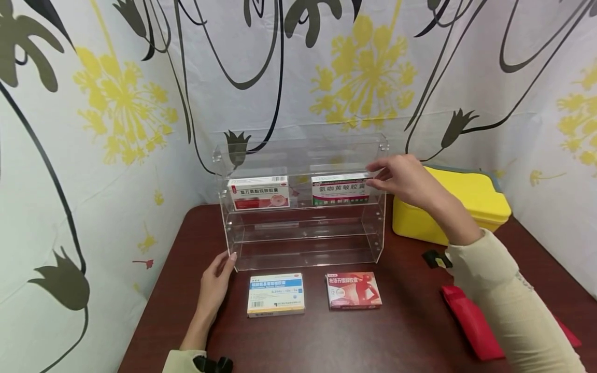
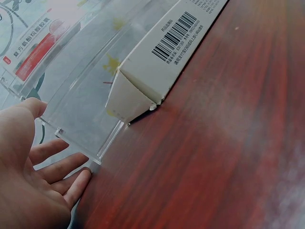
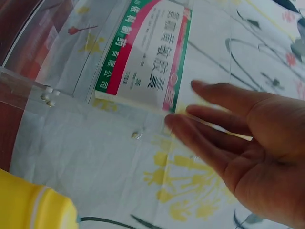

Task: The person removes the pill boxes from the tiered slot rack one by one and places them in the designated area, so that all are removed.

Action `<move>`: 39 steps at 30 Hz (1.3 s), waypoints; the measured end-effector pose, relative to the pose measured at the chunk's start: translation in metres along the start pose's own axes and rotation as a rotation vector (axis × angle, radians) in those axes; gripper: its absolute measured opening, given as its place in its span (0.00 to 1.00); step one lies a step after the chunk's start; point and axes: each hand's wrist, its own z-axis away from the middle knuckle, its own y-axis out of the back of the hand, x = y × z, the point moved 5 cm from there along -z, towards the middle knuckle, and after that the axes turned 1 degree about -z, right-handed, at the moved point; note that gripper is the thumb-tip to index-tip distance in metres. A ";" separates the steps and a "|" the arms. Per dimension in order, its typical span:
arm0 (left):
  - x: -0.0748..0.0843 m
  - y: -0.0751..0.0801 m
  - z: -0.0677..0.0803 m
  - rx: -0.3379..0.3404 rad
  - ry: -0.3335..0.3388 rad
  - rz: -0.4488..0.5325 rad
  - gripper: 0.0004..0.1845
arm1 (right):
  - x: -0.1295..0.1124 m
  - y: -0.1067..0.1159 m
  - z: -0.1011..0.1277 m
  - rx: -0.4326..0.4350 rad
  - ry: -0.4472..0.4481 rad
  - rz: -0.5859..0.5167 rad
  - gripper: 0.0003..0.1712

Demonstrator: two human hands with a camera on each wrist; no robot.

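A clear acrylic tiered rack (image 1: 305, 238) stands on the table. My left hand (image 1: 216, 282) is at its lower left side panel, the thumb on the front edge and the other fingers along the outside. My right hand (image 1: 406, 181) is at the right end of an upper shelf, fingers apart and empty. Its fingertips are right at the end of a green, white and red capsule box (image 3: 147, 57), which stands upright on that shelf. To its left on the same shelf stands a white and red capsule box (image 1: 259, 194).
Before the rack lie a blue and white medicine box (image 1: 276, 295) and a red ibuprofen box (image 1: 353, 290). At the right stand a yellow lidded container (image 1: 457, 202) and a red cloth-like item (image 1: 473, 324). Behind hangs a floral-printed curtain (image 1: 261, 103).
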 end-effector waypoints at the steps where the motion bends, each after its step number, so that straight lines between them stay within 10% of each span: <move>1: 0.000 0.000 0.000 0.000 0.000 0.000 0.33 | -0.003 -0.001 -0.001 -0.010 -0.002 0.029 0.19; 14: 0.000 0.000 0.000 -0.003 0.000 0.006 0.33 | -0.014 -0.010 -0.014 -0.108 0.088 0.222 0.13; 39: 0.000 0.000 -0.001 0.001 0.006 0.003 0.35 | 0.005 -0.009 -0.020 -0.037 0.051 0.006 0.13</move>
